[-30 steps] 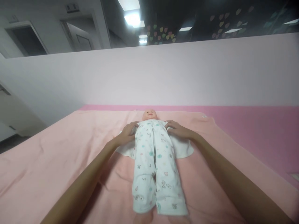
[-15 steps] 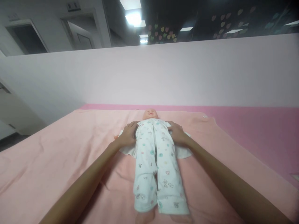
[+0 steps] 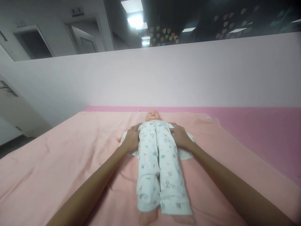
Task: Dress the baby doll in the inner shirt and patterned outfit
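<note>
A baby doll (image 3: 153, 115) lies on its back, head away from me and bare feet (image 3: 147, 217) toward me. White baby trousers (image 3: 147, 160) with small coloured prints cover its legs and reach high up its body. My left hand (image 3: 133, 138) is closed at the left side of the trousers' upper part, thumb side against the cloth. On the opposite side, my right hand (image 3: 181, 136) grips the trousers near the waist. The fingertips are partly hidden. Beneath both hands spreads a white top (image 3: 185, 154), and one doll hand (image 3: 119, 139) shows at the left.
A peach-pink blanket (image 3: 58, 157) lies under the doll, over a pink surface (image 3: 254, 131) that shows at the right and back. Behind it stands a pale wall (image 3: 188, 75) with dark glass above. A door (image 3: 16, 106) is at the far left.
The view has shifted slightly, so everything sits a little farther right. Both hands stay at the sides of the trousers, with hardly any movement against the doll.
</note>
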Demonstrator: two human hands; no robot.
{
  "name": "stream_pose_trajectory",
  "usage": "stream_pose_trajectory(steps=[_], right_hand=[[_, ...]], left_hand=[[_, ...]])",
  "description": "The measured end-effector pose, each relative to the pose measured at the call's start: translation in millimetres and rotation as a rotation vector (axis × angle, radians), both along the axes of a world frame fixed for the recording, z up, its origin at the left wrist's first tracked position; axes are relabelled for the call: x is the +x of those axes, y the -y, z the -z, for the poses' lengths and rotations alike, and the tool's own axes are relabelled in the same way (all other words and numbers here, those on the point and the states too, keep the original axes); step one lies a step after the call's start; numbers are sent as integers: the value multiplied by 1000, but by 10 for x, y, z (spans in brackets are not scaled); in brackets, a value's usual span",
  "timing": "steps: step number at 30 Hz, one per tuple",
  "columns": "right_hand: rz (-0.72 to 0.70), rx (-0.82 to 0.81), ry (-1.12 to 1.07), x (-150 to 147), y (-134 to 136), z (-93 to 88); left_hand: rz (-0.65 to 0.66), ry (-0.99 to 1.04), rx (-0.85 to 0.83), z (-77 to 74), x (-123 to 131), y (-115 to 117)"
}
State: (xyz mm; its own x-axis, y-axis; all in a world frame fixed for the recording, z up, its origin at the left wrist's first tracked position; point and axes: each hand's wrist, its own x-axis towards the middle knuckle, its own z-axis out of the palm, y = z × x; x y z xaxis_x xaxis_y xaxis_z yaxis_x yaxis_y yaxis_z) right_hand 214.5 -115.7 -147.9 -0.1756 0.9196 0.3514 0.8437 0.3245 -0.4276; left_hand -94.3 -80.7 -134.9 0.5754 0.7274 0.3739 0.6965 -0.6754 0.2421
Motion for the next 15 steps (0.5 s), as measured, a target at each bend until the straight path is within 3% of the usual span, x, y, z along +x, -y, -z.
stream_pose_trajectory(steps=[5,9,15], right_hand=[[-34,-55,69,23,-12,-43],[-33,-111,39,-3,-19,-116],[34,-141,-95,-10,21,-293]], left_hand=[[-63,-10,-79,17,42,7],[-110,110,-50,22,88,3],[-75,203,-17,-44,93,14]])
